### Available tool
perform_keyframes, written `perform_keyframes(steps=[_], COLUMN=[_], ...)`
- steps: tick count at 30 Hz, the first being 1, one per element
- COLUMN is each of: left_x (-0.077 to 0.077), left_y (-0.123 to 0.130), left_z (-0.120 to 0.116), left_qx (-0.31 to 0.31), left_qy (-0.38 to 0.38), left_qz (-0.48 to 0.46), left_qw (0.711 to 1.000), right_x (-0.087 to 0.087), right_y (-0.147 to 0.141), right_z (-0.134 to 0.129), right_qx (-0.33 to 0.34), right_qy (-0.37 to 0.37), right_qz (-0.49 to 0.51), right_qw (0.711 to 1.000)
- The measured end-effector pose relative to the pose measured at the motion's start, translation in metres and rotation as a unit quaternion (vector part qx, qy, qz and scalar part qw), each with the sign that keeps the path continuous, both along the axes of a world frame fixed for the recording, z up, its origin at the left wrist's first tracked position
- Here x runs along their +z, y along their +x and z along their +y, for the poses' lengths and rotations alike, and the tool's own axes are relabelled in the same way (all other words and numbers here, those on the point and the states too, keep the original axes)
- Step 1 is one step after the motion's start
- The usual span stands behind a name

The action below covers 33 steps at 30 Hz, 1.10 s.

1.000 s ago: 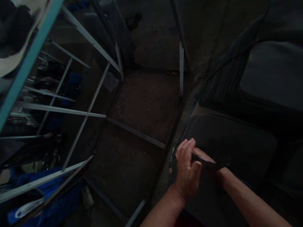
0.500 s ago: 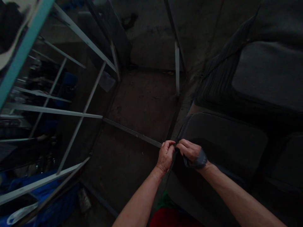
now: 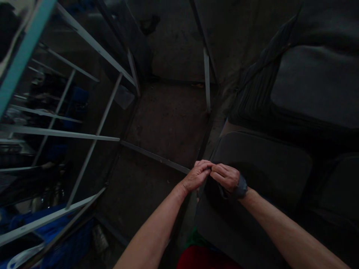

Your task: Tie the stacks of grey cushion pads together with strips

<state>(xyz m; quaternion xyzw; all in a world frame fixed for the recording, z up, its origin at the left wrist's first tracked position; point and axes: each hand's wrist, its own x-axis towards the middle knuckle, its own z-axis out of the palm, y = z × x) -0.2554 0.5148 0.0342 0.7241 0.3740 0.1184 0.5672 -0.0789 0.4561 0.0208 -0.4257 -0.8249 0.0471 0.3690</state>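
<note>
My left hand and my right hand meet fingertip to fingertip, both pinched closed. Something small and dark seems to lie between the fingers, too hidden to name. A grey band wraps around my right wrist. Just beyond and beneath my hands lies a dark, flat piece with rounded corners, on top of a pile. Another dark piece lies closer to my body, below my right forearm.
A tall stack of similar dark pieces rises at the right. To the left stands a pale metal frame of crossed bars. Its brownish base panel has a metal crossbar. Blue crates sit at the lower left.
My left hand has turned flatter and moved slightly right, so its fingers now touch those of my right hand. The view has shifted a little.
</note>
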Motion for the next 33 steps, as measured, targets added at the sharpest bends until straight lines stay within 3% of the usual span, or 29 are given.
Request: perform_keyframes(steps=[5,9,13,16,20,25,29,33], left_x=[0.003,0.01,0.022,0.029,0.026,0.005,-0.013,-0.019], left_y=[-0.002,0.006,0.012,0.013,0.012,0.008,0.009,0.007], left_z=[0.013,0.02,0.031,0.041,0.054,0.054,0.043,0.033], left_qx=[-0.043,-0.101,-0.188,-0.274,-0.349,-0.352,-0.312,-0.274], left_qy=[0.044,0.123,0.219,0.267,0.3,0.306,0.293,0.277], left_qz=[0.063,0.097,0.133,0.152,0.175,0.222,0.251,0.265], left_qw=[0.996,0.983,0.948,0.911,0.87,0.856,0.868,0.882], right_x=[-0.008,-0.006,0.004,0.009,0.011,0.009,0.007,0.009], right_y=[0.004,0.005,0.008,0.009,0.015,0.026,0.03,0.031], right_z=[-0.006,-0.013,-0.019,-0.025,-0.041,-0.062,-0.068,-0.064], right_qx=[-0.055,-0.076,-0.099,-0.158,-0.212,-0.24,-0.247,-0.244], right_qy=[-0.019,-0.062,-0.077,-0.07,-0.094,-0.148,-0.175,-0.188], right_qz=[0.04,0.062,0.08,0.075,0.038,-0.027,-0.044,-0.055], right_qw=[0.998,0.993,0.989,0.982,0.972,0.959,0.952,0.95])
